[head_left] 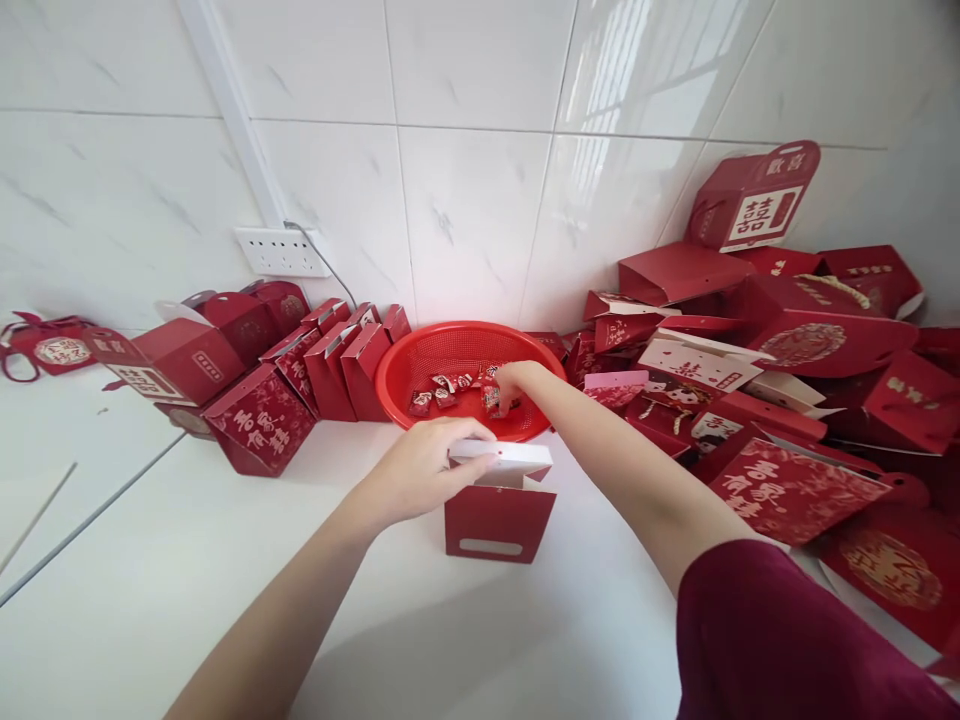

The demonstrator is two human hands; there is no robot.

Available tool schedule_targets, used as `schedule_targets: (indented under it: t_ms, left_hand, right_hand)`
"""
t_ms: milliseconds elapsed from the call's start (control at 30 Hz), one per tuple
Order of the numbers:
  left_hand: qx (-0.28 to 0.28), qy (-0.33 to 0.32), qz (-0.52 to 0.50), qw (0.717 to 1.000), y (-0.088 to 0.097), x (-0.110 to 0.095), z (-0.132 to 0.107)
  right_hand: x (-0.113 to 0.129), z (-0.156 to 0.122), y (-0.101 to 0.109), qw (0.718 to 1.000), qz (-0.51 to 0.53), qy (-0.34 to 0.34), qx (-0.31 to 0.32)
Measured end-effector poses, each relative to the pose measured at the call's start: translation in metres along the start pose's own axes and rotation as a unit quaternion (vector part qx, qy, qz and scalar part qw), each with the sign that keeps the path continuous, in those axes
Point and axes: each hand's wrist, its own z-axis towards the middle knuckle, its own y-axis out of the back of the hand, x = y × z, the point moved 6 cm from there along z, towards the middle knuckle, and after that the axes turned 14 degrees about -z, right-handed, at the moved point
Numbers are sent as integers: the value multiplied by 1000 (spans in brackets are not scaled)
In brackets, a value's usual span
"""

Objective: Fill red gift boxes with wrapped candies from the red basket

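In front of me on the white table stands a red gift box (499, 525) with its top open. My left hand (431, 465) grips the white inner flap at its upper left, thumb on one side and fingers on the other. Behind the box is a red plastic basket (397, 375) with several small wrapped candies (444, 396) on its bottom. My right hand (512, 385) reaches down into the basket's right side, fingers bent round wrapped candies. How many pieces it holds is hidden.
Red boxes (259, 420) stand in a row to the left of the basket. A large heap of red boxes (802, 490) covers the right side. Behind is a tiled wall with a socket strip (281, 252) and a grey cable (322, 258).
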Motion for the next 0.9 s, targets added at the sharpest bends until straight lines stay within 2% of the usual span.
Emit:
schedule_targets:
  t_ms: [100, 167, 233, 267, 300, 367, 433, 500, 600, 667, 767, 900]
  left_hand:
    - [-108, -4, -9, 994, 22, 3, 4]
    - [-203, -13, -17, 979, 38, 0, 6]
    - [-263, -40, -46, 963, 47, -10, 7]
    - [-265, -56, -65, 961, 47, -17, 7]
    - [-247, -70, -80, 963, 44, -26, 8]
    - [-182, -76, -92, 976, 32, -42, 7]
    - [-134, -51, -89, 986, 21, -49, 2]
    - [-124, -30, -104, 986, 18, -49, -4]
    - [-114, -45, -167, 978, 20, -43, -9]
    - [-112, -61, -191, 973, 22, -39, -9]
    - [-111, -55, -201, 972, 20, -34, -6]
    - [-102, -46, -233, 966, 9, -29, 0]
  right_hand:
    - [-6, -22, 19, 998, 14, 29, -53]
    - [-11, -54, 37, 990, 34, 40, -130]
    - [-11, -97, 55, 973, 70, 52, -212]
    - [-10, -122, 64, 952, 128, 72, -269]
    - [-7, -145, 69, 934, 173, 95, -297]
    - [3, -183, 72, 912, 216, 133, -323]
    - [10, -206, 66, 902, 252, 160, -312]
    - [10, -213, 56, 877, 334, 179, -295]
    - [5, -206, 38, 800, 501, 219, -248]
    - [8, -200, 26, 760, 562, 259, -199]
    - [18, -195, 15, 743, 585, 291, -144]
    - [24, -196, 15, 740, 589, 294, -141]
